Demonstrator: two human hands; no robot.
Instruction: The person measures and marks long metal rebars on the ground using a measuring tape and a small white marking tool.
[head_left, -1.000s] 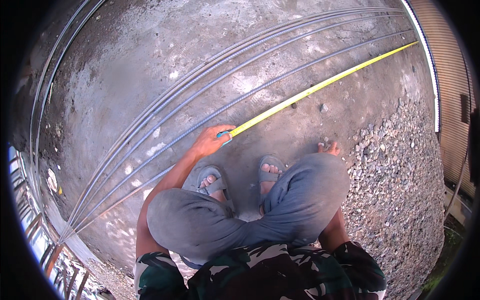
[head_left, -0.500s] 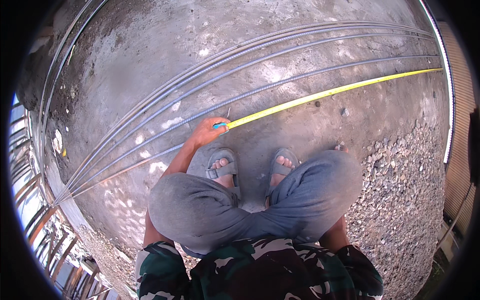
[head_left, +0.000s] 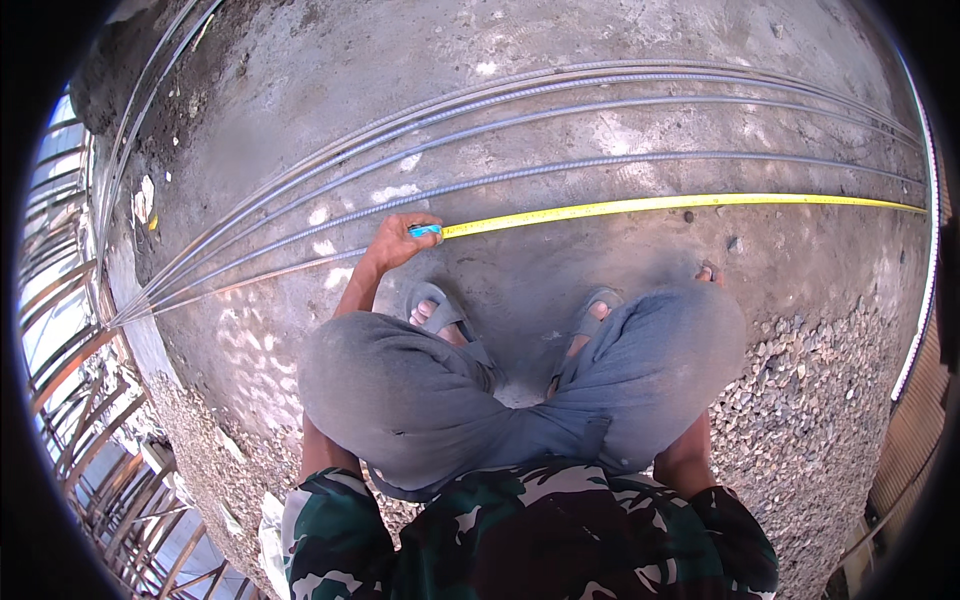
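Observation:
My left hand (head_left: pixel 392 244) is closed around a tape measure with a small blue case (head_left: pixel 425 231). From the case its yellow blade (head_left: pixel 620 207) runs out to the right across the concrete, nearly to the far right edge. The blade lies along a ribbed steel bar (head_left: pixel 300 263), most of which is hidden under the hand and blade. Of my right hand (head_left: pixel 709 273) only some fingertips show past my right knee, near the ground; the rest is hidden, and I cannot see anything in it.
Several long rebars (head_left: pixel 560 170) lie beyond the tape, fanning out from the left. Gravel (head_left: pixel 800 400) covers the ground at right. A pale straight edge (head_left: pixel 925 250) and corrugated sheet (head_left: pixel 903 450) border the right; wooden poles (head_left: pixel 75 375) stand at left. Small stones (head_left: pixel 735 243) dot the concrete.
The view has turned, so the tape and bars appear more level and lower at right. The left hand still grips the tape measure, and the right fingertips stay by the knee.

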